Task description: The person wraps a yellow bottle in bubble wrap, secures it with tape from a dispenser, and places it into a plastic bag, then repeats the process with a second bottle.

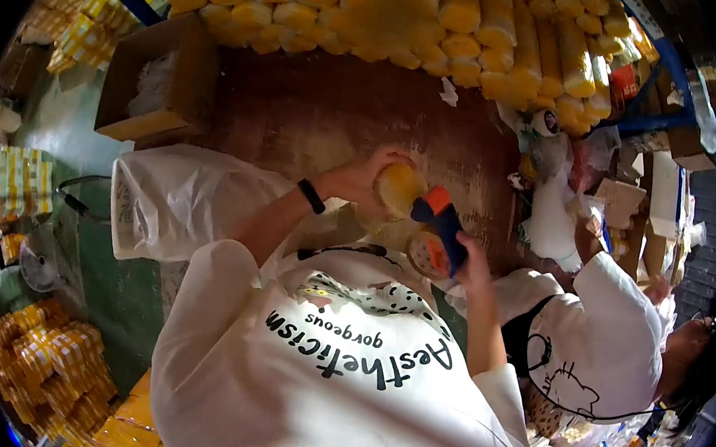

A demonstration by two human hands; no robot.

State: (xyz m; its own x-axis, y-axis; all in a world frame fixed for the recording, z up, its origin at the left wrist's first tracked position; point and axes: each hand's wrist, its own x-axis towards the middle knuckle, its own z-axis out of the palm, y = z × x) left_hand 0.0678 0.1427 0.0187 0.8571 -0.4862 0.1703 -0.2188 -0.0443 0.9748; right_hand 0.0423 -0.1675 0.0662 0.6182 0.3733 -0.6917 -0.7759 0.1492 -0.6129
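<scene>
My left hand (pixel 361 177), with a black band on its wrist, grips a small yellow wrapped bundle (pixel 398 188) over the brown worktable (pixel 299 114). My right hand (pixel 472 262) holds a blue and orange tape dispenser (pixel 442 223) with its head pressed against the right side of the bundle. The dispenser's tape roll (pixel 426 254) shows just below the bundle. My white printed shirt fills the lower middle of the view.
Rows of yellow wrapped bundles (pixel 396 12) are piled along the table's far edge. An open cardboard box (pixel 161 75) sits at the left, a white plastic bag (pixel 171 197) below it. A co-worker in white (pixel 606 334) stands at the right among packaging clutter (pixel 569 183).
</scene>
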